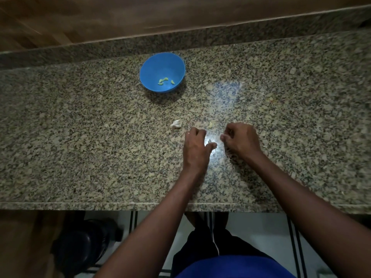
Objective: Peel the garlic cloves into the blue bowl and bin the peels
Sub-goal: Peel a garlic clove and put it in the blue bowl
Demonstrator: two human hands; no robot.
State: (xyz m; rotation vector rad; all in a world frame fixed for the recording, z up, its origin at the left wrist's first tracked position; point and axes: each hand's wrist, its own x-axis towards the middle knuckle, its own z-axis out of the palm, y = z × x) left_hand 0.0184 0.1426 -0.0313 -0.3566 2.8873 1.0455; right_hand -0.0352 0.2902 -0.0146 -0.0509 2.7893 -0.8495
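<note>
- Counter (80,137): speckled granite surface, both hands working around its middle, nearer the front edge than the back.
- Left hand (195,146): fingers curled down onto the surface, thumb out toward the right hand; can't tell if it's holding anything.
- Right hand (240,140): fingers curled under, knuckles up; contents hidden, can't tell the grip.
- Blue bowl (147,66): toward the back edge, left of the hands, well apart from them. Three peeled cloves (165,81) inside.
- Unpeeled clove (176,123): white, on the surface just beyond the left hand.
- Peeled clove (210,124): on the surface between the two hands, slightly beyond them.
- Dark bin (84,245): on the floor below the front edge, left side.
</note>
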